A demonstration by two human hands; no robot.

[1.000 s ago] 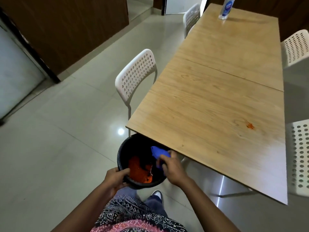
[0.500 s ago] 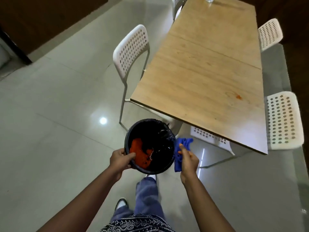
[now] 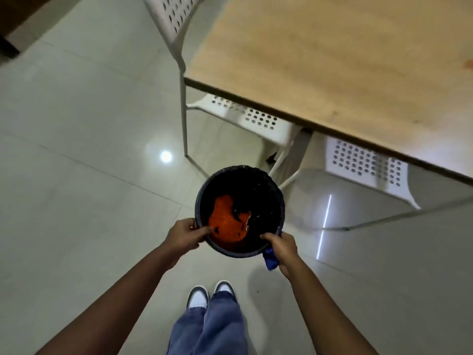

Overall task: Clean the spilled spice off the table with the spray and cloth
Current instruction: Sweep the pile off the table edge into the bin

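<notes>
Two-handed grip: left hand [image 3: 182,235], right hand [image 3: 281,246], one bucket [image 3: 271,198], one cloth [image 3: 270,260].

Wooden tabletop [image 3: 332,60]: bare light grain, faint orange spice stain [image 3: 469,64] at right frame edge. Pale tiled floor [image 3: 76,149] carries white perforated chairs [image 3: 256,119], tucked under tabletop edge.

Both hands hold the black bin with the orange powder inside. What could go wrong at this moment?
1. The right hand grips the bin rim and the blue cloth together, so its hold may be weaker and the bin could slip.
2. The orange spice lies loose on the side near the left hand; a tilt could spill it on the floor or shoes.
3. The table corner and white chair are close ahead; the bin could bump them.
</notes>
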